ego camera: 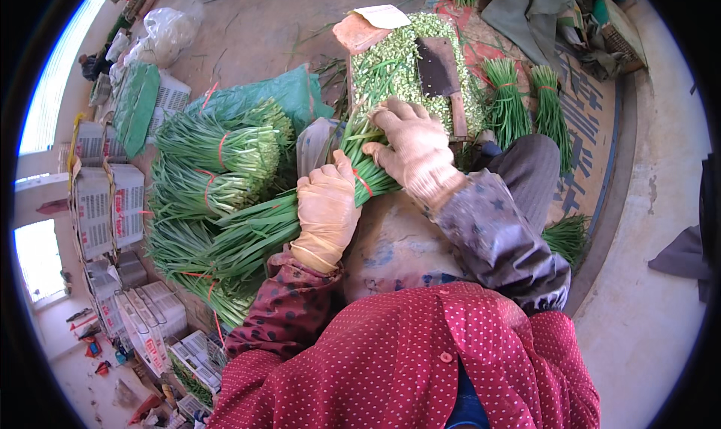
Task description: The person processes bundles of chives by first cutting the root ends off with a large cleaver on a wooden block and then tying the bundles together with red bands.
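A bundle of long green leafy stalks [259,226], tied with a red band [363,183], lies across my lap. My gloved left hand [328,203] is closed around it just left of the band. My right hand [406,141], in a pale knit glove, rests on the stalk ends above the band with its fingers spread; whether it grips any is unclear. Beyond it is a board covered with chopped stalk ends [383,71], on which a cleaver [439,71] lies with its wooden handle [459,116] towards me. More banded bundles [225,186] are piled at my left.
Two tied bundles [507,99] lie right of the board on printed cardboard [591,108]. A green plastic sheet [270,94] lies behind the left pile. Printed cartons [110,203] line the far left, near a clear plastic bag [169,32]. A pale wall [664,203] runs along the right.
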Tool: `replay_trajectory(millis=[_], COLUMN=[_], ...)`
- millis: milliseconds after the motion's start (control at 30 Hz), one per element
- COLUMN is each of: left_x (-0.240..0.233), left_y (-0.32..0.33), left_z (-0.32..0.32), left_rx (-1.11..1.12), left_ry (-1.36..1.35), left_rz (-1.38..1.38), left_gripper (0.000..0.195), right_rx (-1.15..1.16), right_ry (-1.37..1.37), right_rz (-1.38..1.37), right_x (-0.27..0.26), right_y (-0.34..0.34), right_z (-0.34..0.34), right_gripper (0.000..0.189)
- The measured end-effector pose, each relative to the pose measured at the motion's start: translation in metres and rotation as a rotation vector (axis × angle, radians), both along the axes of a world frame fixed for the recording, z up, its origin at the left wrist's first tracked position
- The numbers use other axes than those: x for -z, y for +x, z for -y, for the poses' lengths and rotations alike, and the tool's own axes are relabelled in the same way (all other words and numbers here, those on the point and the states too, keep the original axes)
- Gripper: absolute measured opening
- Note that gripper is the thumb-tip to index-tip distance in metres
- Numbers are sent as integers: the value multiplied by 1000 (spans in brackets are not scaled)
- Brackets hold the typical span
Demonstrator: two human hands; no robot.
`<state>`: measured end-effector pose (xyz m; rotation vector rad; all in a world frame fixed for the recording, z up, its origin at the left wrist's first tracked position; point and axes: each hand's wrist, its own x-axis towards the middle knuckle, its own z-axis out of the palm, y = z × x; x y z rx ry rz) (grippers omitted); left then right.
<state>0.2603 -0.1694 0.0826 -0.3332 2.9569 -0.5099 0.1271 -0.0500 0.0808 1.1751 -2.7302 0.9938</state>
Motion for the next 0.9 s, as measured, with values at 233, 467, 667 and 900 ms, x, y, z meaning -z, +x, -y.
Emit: replay_trajectory(millis=[233, 467, 667, 900], left_x=[6, 15, 16, 18], left_y=[16, 29, 29, 32], left_z=[4, 2, -10, -16], left_rx=[35, 139, 195, 268], left_ry=[24, -88, -214, -289], left_rz=[-51, -112, -32, -58], left_gripper=[95, 92, 72, 52], right_rx=[201, 284, 15, -162], right_ry=[-42, -99, 311, 410], right_rz=[206, 93, 124, 453], right_x=[80, 37, -28, -2], right_y=[-50, -61, -6, -30], right_z=[-3, -66, -11, -2], right_gripper=[9, 17, 24, 25])
